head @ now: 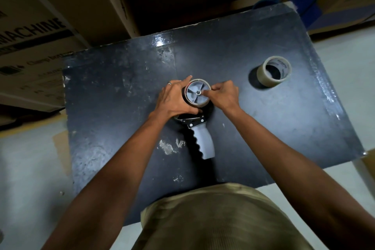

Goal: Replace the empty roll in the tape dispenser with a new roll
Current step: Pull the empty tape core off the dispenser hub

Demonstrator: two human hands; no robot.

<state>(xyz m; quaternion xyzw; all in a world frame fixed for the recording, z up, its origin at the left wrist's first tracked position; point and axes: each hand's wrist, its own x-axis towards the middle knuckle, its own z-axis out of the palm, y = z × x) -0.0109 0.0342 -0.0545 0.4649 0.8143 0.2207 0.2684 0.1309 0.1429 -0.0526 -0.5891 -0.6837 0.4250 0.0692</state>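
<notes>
Fingers of the left hand [176, 97] wrap the side of the roll on the tape dispenser [195, 107], while the right hand [224, 94] pinches at the hub of its grey spoked wheel [197, 92]. Both arms reach over a dark, scuffed table [113, 95], where the dispenser lies on its side at the centre, its grey handle [204, 142] pointing toward the person. A second tape roll [274, 72] stands well apart at far right. Which roll is the new one, I cannot tell. Best practice here, in my judgement: steady the frame, keep the roll square to the spindle. Open tabletop surrounds the work; the right table edge lies near the loose roll. Cardboard boxes [36, 32] crowd behind.
</notes>
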